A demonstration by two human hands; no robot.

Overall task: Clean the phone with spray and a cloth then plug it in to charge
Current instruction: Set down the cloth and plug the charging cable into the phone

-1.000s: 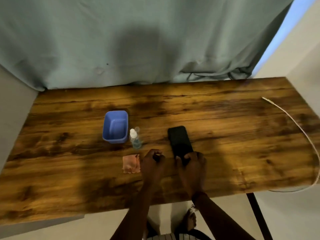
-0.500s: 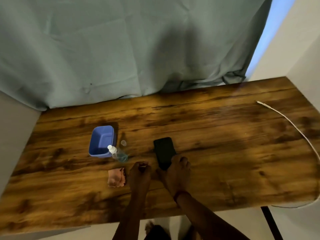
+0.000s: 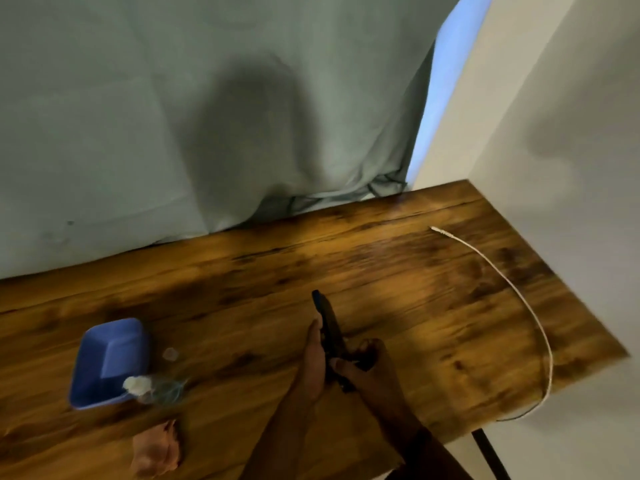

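Observation:
The black phone point(image 3: 328, 322) is lifted on its edge above the wooden table point(image 3: 398, 282), seen almost side-on. My left hand point(image 3: 314, 362) presses flat against its left face, and my right hand point(image 3: 367, 367) grips its near end. A small clear spray bottle with a white top point(image 3: 152, 388) lies beside the blue tub. Near the table's front edge sits a crumpled pink cloth point(image 3: 157, 453). The white charging cable point(image 3: 512, 289) curves along the table's right side, its plug end pointing left, apart from the phone.
A blue plastic tub point(image 3: 107, 363) stands at the left, and a small clear cap point(image 3: 170, 355) lies just right of it. A grey-green curtain point(image 3: 207, 116) hangs behind the table; a white wall closes the right side. A black table leg point(image 3: 490, 455) shows below.
The phone has been lifted from flat on the table and tilted onto its edge between both hands. The view has swung to the right, so the tub, bottle and cloth sit further left.

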